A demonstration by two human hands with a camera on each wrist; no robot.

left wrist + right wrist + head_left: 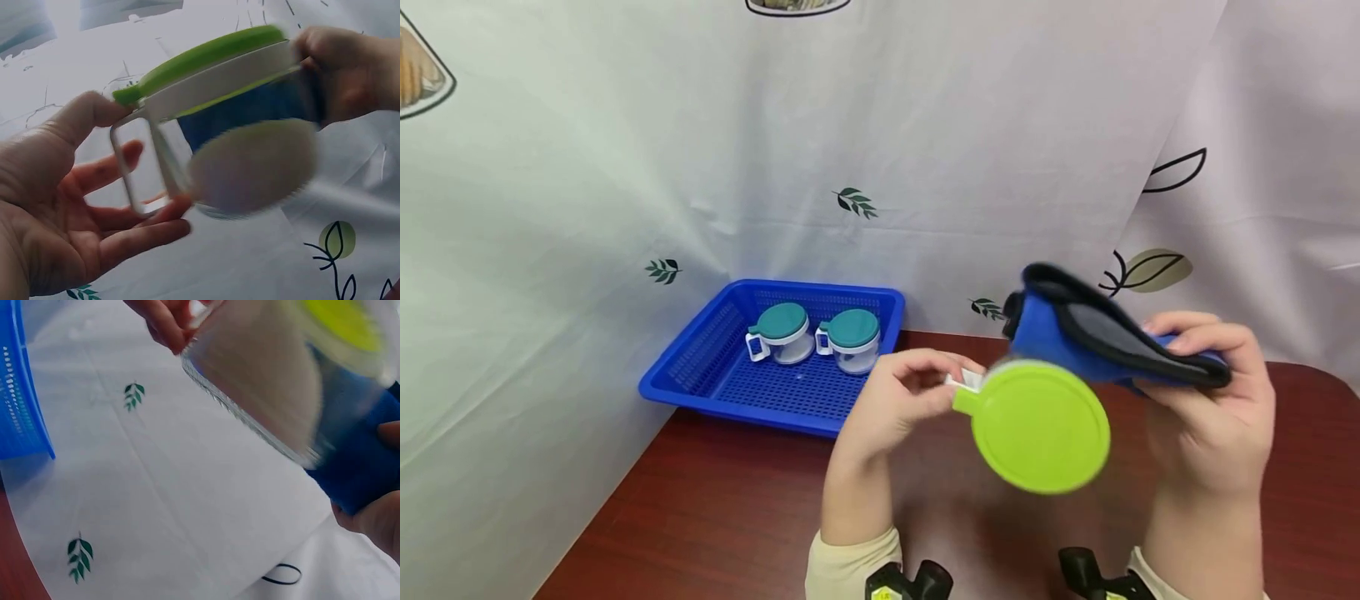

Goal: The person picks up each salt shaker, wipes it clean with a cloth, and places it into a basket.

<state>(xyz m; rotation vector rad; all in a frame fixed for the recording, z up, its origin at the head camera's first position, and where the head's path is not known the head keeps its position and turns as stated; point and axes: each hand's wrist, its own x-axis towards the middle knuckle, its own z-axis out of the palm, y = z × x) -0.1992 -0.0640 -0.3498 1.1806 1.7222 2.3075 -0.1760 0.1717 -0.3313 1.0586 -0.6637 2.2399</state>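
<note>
My left hand (898, 404) pinches the white handle of a clear seasoning jar (250, 169), raised above the table. Its bright green lid (1041, 425) faces the head camera, and in the left wrist view the thumb is at the handle's top with fingers below. In my right hand (1228, 408) is a folded blue cloth item (1082, 333) with black edging and a grey panel. The cloth lies right against the jar's far side, and blue shows through the clear wall. Motion blurs the jar in both wrist views.
A blue perforated basket (692, 396) stands at the back left on the brown table (722, 508). Inside it are two clear jars with teal lids, one on the left (782, 325) and one on the right (853, 329). A white printed curtain (925, 167) hangs behind.
</note>
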